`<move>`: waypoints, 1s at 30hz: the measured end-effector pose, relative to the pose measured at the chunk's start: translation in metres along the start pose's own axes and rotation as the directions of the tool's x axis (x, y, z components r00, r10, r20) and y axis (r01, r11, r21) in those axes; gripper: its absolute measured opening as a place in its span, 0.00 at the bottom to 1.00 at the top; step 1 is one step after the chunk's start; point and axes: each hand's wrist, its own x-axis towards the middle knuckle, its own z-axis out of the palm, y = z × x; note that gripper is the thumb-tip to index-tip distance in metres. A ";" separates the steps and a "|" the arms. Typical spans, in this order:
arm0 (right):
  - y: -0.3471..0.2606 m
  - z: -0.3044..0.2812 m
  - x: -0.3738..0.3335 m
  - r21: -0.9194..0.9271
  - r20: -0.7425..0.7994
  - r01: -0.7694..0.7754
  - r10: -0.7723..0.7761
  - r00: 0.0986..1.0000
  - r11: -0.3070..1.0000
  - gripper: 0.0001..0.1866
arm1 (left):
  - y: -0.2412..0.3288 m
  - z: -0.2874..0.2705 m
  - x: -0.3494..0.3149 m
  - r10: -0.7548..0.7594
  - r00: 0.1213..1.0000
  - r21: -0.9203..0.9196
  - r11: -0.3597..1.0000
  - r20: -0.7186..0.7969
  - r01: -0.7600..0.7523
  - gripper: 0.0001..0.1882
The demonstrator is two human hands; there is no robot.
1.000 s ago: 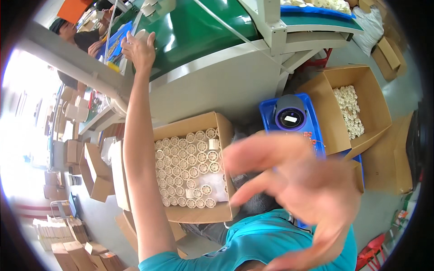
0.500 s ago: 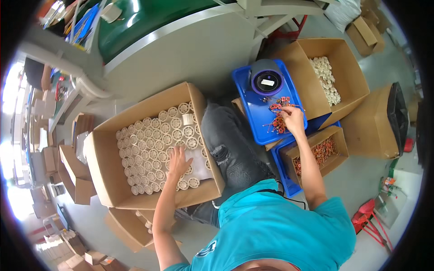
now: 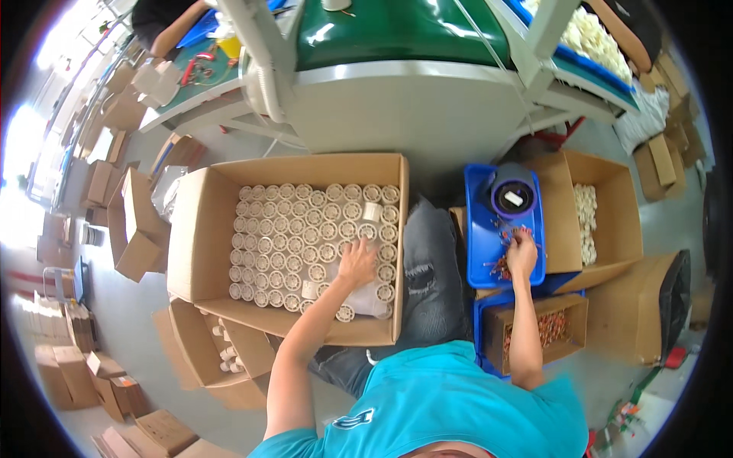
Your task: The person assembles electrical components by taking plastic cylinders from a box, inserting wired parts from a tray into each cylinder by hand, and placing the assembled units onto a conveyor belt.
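Observation:
My left hand (image 3: 357,264) reaches into a large cardboard box (image 3: 305,166), its fingers spread over round cream plastic parts (image 3: 282,225) standing in close rows. One cream part (image 3: 372,211) lies on its side on top of the others, beyond my fingers. Another tipped cream part (image 3: 309,290) is beside my left wrist. At my right, my right hand (image 3: 522,256) is in a blue tray (image 3: 481,206), fingers pinched together at a pile of small red parts with thin leads (image 3: 502,267). Whatever lies between those fingertips is too small to make out.
A dark, purple-rimmed round device (image 3: 513,195) stands in the tray. Right of it, a cardboard box (image 3: 622,221) holds white parts; below, a smaller box (image 3: 538,336) holds red parts. A grey machine panel (image 3: 382,114) rises ahead. Other people's arms (image 3: 179,30) show at the far tables.
The whole view has turned and shifted, showing more of the tables ahead. My left hand has moved rightward across the cream parts. My right hand stays at the red pile.

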 end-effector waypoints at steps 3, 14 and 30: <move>0.009 -0.003 0.004 0.354 -0.039 -0.104 0.126 0.991 0.929 0.08 | -0.008 0.020 -0.008 -0.004 0.998 0.077 0.997 -0.068 0.009 0.38; -0.032 -0.090 -0.002 0.718 -0.052 -0.104 0.202 0.978 0.688 0.12 | -0.021 0.039 -0.012 0.069 0.975 0.152 0.988 -0.210 -0.037 0.25; -0.222 -0.041 -0.104 0.798 0.306 0.096 -0.537 0.786 0.595 0.10 | 0.053 -0.098 -0.117 -0.206 0.963 -0.349 -0.901 -0.176 -0.256 0.33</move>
